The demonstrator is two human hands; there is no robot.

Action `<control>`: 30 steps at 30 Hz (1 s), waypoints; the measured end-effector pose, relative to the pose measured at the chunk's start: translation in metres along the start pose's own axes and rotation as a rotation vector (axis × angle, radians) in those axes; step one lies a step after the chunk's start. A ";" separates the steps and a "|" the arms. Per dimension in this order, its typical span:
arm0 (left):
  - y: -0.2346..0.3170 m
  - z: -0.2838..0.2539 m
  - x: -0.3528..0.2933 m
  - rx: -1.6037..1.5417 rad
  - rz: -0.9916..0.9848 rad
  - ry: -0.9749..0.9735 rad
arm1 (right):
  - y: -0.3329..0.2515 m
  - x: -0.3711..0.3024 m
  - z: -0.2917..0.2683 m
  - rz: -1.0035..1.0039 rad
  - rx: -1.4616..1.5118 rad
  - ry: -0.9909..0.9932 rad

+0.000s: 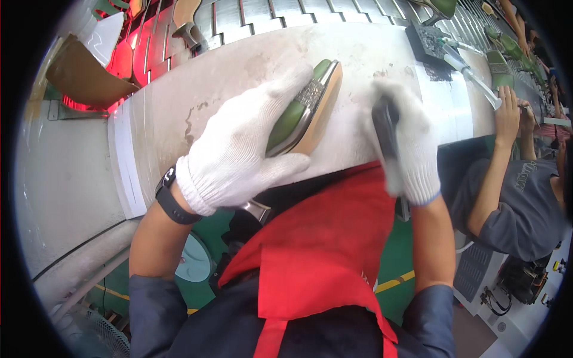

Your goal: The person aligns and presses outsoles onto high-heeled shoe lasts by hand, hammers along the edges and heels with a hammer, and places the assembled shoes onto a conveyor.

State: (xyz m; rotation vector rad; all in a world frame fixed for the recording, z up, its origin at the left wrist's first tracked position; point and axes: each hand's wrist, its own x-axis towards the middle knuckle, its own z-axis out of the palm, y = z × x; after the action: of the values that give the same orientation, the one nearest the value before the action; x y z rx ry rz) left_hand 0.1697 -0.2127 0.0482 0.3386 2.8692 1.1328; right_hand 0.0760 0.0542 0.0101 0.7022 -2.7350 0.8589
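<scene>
In my white-gloved left hand (239, 131) is a green high-heeled shoe (287, 126), tipped on its side above the table, its toe pointing away from me. The tan sole faces right, and a sparkly band with silver trim crosses the upper. Its metallic heel shows below my wrist. My right hand (418, 140), also gloved, is closed round a dark-handled tool (385, 125) to the right of the shoe, apart from it. Motion blurs this hand and the tool, so the tool's exact kind is unclear.
A pale worktable (221, 65) lies before me, with a metal slatted conveyor (256, 21) beyond, carrying another shoe (188, 30). At far right sit a black tray (425, 45) and a syringe-like tool (471, 74), near a co-worker's hand (507, 113). A brown curved panel (86, 71) stands by red-lit equipment at left.
</scene>
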 end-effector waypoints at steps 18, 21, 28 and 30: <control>-0.011 0.000 0.003 0.051 0.108 0.012 | -0.052 0.012 -0.030 0.002 0.768 -0.296; -0.012 0.001 0.001 0.030 0.095 0.018 | -0.055 0.014 -0.025 0.066 0.817 -0.258; -0.013 -0.004 0.003 -0.028 0.102 -0.020 | -0.069 0.026 -0.027 0.268 0.885 -0.244; -0.014 -0.004 0.003 -0.046 0.108 -0.008 | -0.065 0.031 -0.029 0.238 0.775 -0.262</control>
State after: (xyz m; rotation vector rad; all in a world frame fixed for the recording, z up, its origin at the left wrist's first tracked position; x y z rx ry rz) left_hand 0.1641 -0.2248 0.0417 0.5001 2.8442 1.2083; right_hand 0.0823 0.0121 0.0754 0.6344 -2.6895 2.0643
